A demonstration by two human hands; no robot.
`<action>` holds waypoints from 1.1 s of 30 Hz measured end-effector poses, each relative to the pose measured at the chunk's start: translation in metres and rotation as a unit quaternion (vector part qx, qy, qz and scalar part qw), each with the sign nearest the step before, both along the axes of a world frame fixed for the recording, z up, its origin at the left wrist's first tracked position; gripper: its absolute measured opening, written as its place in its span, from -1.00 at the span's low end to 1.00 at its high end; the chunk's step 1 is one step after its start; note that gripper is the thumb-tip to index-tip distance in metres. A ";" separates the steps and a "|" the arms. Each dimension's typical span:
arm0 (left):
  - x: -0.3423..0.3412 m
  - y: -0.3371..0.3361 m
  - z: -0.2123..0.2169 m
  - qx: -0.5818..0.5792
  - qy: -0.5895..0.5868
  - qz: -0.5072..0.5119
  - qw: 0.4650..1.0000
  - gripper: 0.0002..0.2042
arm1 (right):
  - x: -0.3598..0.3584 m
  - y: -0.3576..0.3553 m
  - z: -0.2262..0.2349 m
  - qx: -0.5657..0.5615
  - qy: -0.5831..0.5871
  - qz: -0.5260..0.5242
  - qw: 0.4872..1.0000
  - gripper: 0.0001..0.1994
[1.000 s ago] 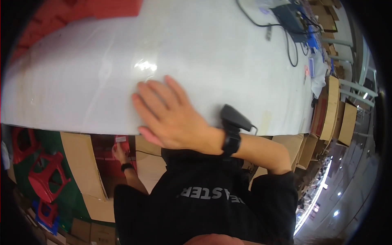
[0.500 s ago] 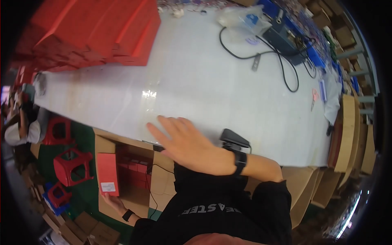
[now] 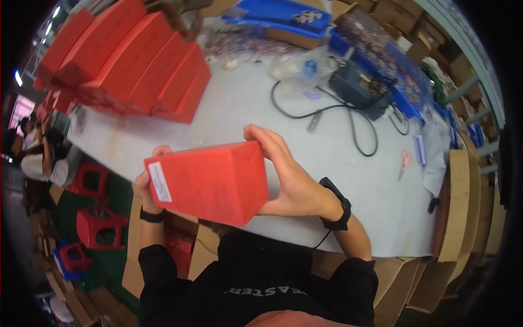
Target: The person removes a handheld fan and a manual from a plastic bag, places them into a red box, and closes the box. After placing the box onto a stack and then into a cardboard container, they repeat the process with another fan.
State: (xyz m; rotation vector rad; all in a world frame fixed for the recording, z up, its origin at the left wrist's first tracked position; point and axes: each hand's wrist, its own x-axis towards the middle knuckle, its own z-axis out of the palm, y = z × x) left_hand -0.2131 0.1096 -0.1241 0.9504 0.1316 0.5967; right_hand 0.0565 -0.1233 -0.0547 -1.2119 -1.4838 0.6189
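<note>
Two bare hands hold one red rectangular box (image 3: 210,182) up over the near edge of a white work table (image 3: 245,117). Farthest to the left of the fingers, beyond the table's end, red plastic stools (image 3: 101,226) stand on a green floor, and other people (image 3: 38,155) sit in the distance. Next comes the left hand (image 3: 146,188), its fingers curled narrowly around the box's left end, just beside a white label (image 3: 159,182) stuck on that end; most of this hand is hidden behind the box. The box itself sits between the two hands, tilted, lifted clear of the table top. Above and behind the left fingers, a long stack of matching red boxes (image 3: 133,65) lies on the table, well apart from the held one. The right hand (image 3: 291,180) grips the box's right end, thumb low and fingers (image 3: 267,143) spread over the top corner; a black band (image 3: 338,210) circles that wrist. Beyond the right fingers, a black cable (image 3: 327,111) loops across the table to a dark device (image 3: 359,87), and pink scissors (image 3: 404,162) lie farther right. The box looks like stiff, light cardboard with smooth faces that could slip, so a hold at both short ends, as now, seems steadiest; pressing the broad sides may dent it.
</note>
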 end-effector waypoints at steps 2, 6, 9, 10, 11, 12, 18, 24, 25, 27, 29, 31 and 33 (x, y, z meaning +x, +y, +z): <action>0.057 0.001 0.021 0.041 0.132 0.019 0.990 -0.15 | 0.020 -0.010 0.005 0.021 0.009 -0.029 0.999 0.14; 0.153 -0.010 0.054 0.401 0.208 0.060 0.890 -0.03 | 0.053 -0.026 0.009 0.008 -0.008 -0.134 0.991 0.07; 0.192 -0.035 0.086 0.458 0.031 -0.115 0.881 0.05 | 0.065 -0.024 -0.008 -0.024 -0.131 -0.253 0.958 0.03; 0.202 -0.047 0.096 0.459 0.031 -0.114 0.881 0.05 | 0.067 -0.023 -0.008 -0.023 -0.132 -0.252 0.958 0.03; 0.213 -0.061 0.105 0.559 0.034 -0.102 0.822 0.12 | 0.068 -0.023 -0.008 -0.016 -0.097 -0.251 0.963 0.03; 0.228 -0.069 0.105 0.648 0.028 -0.093 0.756 0.20 | 0.074 -0.027 -0.008 -0.014 -0.065 -0.258 0.964 0.02; 0.250 -0.062 0.099 0.644 0.011 -0.118 0.756 0.13 | 0.087 -0.025 -0.010 -0.021 -0.030 -0.232 0.972 0.04; 0.253 -0.058 0.101 0.693 -0.042 -0.057 0.718 -0.06 | 0.100 -0.031 -0.002 0.009 -0.096 -0.193 0.976 0.03; 0.252 -0.057 0.102 0.690 -0.040 -0.059 0.720 -0.06 | 0.101 -0.034 0.002 0.005 -0.107 -0.186 0.977 0.00; 0.252 -0.055 0.107 0.726 -0.021 -0.059 0.685 -0.02 | 0.106 -0.038 0.004 0.008 -0.134 -0.191 0.972 -0.07; 0.251 -0.055 0.104 0.741 -0.009 -0.062 0.669 0.00 | 0.108 -0.039 0.005 0.021 -0.194 -0.201 0.960 -0.21; 0.253 -0.057 0.102 0.736 0.004 -0.069 0.674 -0.02 | 0.103 -0.037 0.004 0.005 -0.223 -0.213 0.951 -0.28; 0.255 -0.059 0.099 0.732 0.011 -0.074 0.677 -0.03 | 0.097 -0.036 0.002 -0.023 -0.282 -0.234 0.930 -0.41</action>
